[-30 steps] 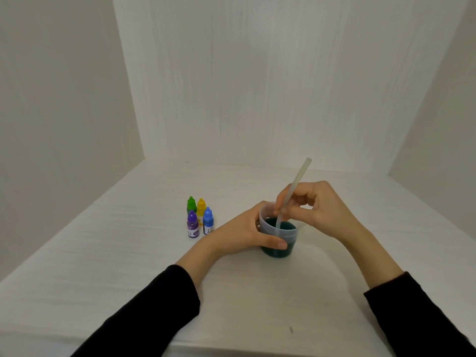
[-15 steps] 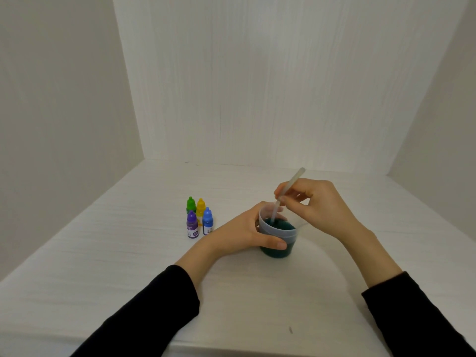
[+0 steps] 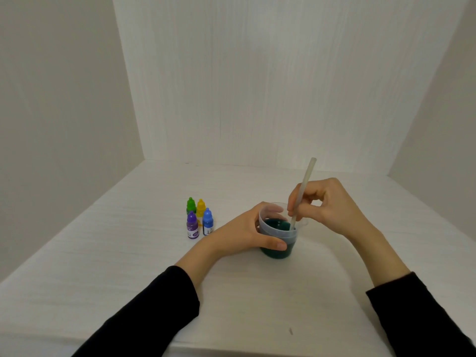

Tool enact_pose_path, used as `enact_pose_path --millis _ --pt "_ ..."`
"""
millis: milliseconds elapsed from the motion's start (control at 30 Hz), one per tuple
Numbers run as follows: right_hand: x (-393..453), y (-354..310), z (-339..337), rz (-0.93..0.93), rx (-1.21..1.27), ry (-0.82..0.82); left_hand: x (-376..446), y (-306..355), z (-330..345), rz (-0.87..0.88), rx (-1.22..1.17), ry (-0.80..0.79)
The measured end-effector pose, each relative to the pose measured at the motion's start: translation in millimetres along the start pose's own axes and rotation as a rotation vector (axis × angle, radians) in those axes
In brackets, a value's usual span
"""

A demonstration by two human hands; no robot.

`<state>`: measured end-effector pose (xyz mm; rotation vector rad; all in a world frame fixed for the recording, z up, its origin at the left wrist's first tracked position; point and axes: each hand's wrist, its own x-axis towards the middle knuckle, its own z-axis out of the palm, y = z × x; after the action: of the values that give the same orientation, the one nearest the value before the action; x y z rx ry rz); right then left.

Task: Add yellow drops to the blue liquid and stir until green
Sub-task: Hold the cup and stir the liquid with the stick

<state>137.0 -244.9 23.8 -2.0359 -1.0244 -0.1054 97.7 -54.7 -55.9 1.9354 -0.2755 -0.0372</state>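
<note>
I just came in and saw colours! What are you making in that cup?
A person is mixing colours. The left hand grips a clear plastic cup standing on the white table, while the right hand pinches a pale stirring stick whose lower end dips into the liquid. The liquid looks dark teal-green. Four small dropper bottles with green, yellow, purple and blue caps stand together left of the cup.

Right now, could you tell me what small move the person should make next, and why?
Probably another slow stirring circle: the right hand pinches the pale plastic stirring stick, its tip in the dark teal-green liquid, while the left hand grips the clear plastic cup.
</note>
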Motion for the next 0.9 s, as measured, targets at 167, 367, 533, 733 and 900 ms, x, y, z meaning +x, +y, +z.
enact_pose_path --millis 167,367,533,733,900 --pt "-0.1 -3.6 6.6 -0.019 0.11 -0.066 -1.9 3.4 -0.1 0.001 0.001 -0.013" --pt "1.6 -2.2 16.5 0.022 0.207 -0.087 -0.3 2.3 -0.3 0.034 -0.03 -0.018" --pt "5.3 0.6 21.3 0.031 0.019 0.002 -1.5 3.5 0.1 0.029 -0.022 -0.013" --pt "7.7 7.8 14.3 0.022 -0.152 0.073 -0.6 1.2 -0.3 0.003 -0.016 -0.012" --pt "4.6 10.6 4.9 0.02 -0.227 0.111 -0.3 -0.1 -0.6 -0.019 -0.008 0.002"
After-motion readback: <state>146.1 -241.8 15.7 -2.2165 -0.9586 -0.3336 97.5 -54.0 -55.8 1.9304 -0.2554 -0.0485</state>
